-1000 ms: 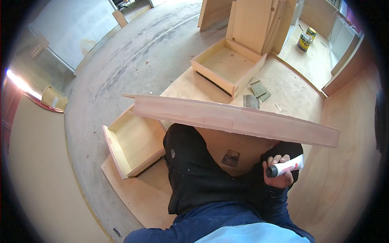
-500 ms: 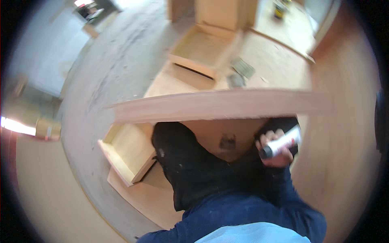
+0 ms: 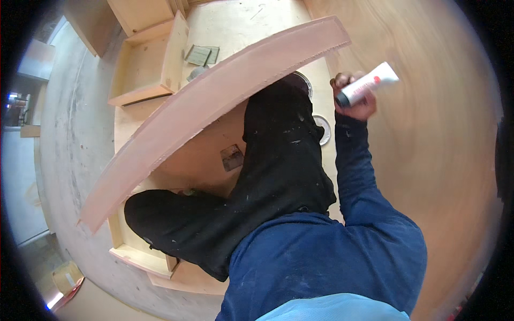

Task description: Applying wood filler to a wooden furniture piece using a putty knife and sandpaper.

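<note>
My right hand (image 3: 363, 108) is closed around a white tube (image 3: 383, 76) with a black cap, its cap end pointing down and left. That hand is held out at the right, beside a large wooden panel (image 3: 428, 139). My left hand is out of view. A long, pinkish board (image 3: 214, 99) slants across the view beyond my legs, from lower left to upper right. It lies apart from my right hand. On the wooden surface between the board and my legs is a dark, smudged square piece (image 3: 232, 158).
A shallow wooden drawer (image 3: 140, 98) stands beyond the board, with greenish-grey flat pads (image 3: 198, 55) beside it. Another drawer (image 3: 143, 259) is partly under my bent left leg. A round whitish lid or container (image 3: 323, 130) lies right of my other leg. Grey floor (image 3: 75, 134) stretches along the left.
The whole view has turned, so the board now slants steeply instead of running nearly level. My right hand, still holding the tube, appears higher and farther from my body, with the arm more extended.
</note>
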### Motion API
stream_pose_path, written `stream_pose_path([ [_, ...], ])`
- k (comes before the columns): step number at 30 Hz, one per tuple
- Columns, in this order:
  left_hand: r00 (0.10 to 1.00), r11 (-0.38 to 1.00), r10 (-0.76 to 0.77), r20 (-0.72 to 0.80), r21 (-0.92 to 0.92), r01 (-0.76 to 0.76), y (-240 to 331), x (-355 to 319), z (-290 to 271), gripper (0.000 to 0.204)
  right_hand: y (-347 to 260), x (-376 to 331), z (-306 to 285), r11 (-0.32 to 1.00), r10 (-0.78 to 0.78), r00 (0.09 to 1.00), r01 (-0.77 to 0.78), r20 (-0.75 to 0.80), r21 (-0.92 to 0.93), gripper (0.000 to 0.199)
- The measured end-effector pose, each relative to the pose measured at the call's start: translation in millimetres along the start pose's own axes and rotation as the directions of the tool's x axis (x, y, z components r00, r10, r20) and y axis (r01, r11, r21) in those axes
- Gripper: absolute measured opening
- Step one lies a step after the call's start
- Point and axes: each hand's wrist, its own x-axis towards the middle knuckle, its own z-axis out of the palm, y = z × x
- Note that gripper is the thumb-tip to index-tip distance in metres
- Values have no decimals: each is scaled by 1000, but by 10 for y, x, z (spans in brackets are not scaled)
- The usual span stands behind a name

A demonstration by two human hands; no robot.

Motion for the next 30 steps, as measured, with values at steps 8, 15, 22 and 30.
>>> stream_pose_path([
  [8, 883, 879, 319, 345, 241, -411, 865, -1352, -1002, 26, 814, -263, -2046, -251, 259, 623, -695, -738, -674, 58],
  [15, 847, 777, 531, 25, -413, -475, 2509, -2005, -2712, 36, 1063, 441, -2638, -475, 273, 680, -520, -680, -710, 86],
  [22, 658, 600, 752, 36, -450, -661, 2736, -307, -3331, 23, 476, 877, -1170, 119, 130, 920, -385, -370, -915, 47],
  [30, 892, 904, 308, -330, 395, -165, 2656, 2451, -3630, 30, 672, 81, 1530, 514, -362, 902, 405, 237, -756, 27],
])
